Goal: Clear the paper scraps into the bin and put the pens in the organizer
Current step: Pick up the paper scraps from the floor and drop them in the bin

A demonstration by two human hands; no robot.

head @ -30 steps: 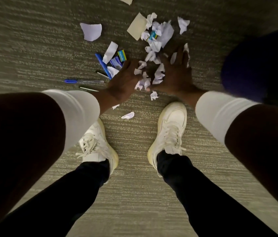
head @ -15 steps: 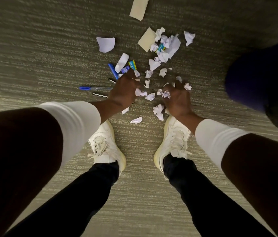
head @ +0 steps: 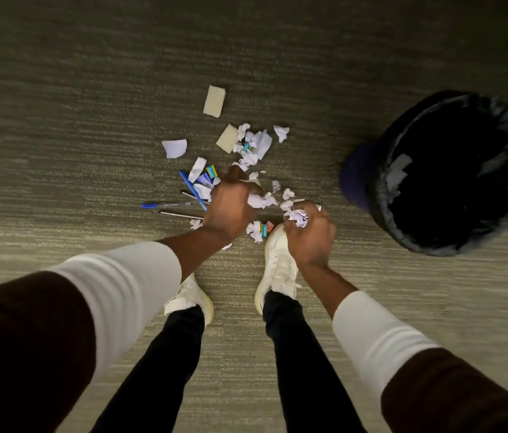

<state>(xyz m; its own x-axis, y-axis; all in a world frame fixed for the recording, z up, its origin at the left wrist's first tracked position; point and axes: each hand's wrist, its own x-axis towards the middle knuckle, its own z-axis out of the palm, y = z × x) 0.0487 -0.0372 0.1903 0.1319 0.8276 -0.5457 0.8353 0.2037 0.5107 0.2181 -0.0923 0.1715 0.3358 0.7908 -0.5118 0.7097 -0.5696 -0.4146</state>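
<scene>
White paper scraps lie scattered on the carpet ahead of my feet. My left hand is closed around a bunch of scraps just above the floor. My right hand grips a crumpled wad of scraps above my right shoe. A blue pen lies slanted beside my left hand. A clear pen with a blue cap and a dark pen lie flat to its left. The bin, lined with a black bag, stands at the right with some paper inside. No organizer is in view.
Two tan sticky notes and a larger white scrap lie beyond the pile. Small coloured pieces sit among the scraps. My white shoes stand close to the scraps on grey-green carpet.
Both hands went from spread flat over the pile to closed on bunches of scraps and lifted slightly. The view rose and turned right, bringing the bin's opening into sight.
</scene>
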